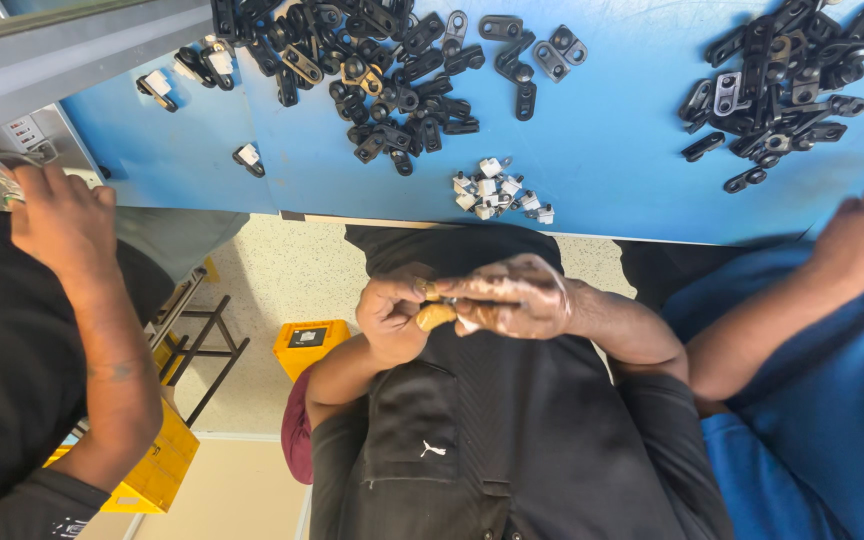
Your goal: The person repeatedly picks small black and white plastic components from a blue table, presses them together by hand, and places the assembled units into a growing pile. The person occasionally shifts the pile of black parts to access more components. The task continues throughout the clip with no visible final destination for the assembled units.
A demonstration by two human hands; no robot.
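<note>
My left hand (392, 318) and right hand (512, 297) met close against my black shirt (472, 420), below the edge of the blue table (612, 150). Both grips were closed on one small part (430, 291), too hidden to identify. Small white plastic pieces (497, 190) and flat black metal brackets (372, 70) lay on the table, well apart from my hands.

a plain bright blue counter (612, 150) is seen, strewn with black brackets (372, 70) and a second black heap (782, 80). small white clips (497, 190) are gathered near its edge. a yellow box (310, 345) is set on a speckled cream floor (282, 280). a black vest (492, 440) is marked with a small white emblem.
</note>
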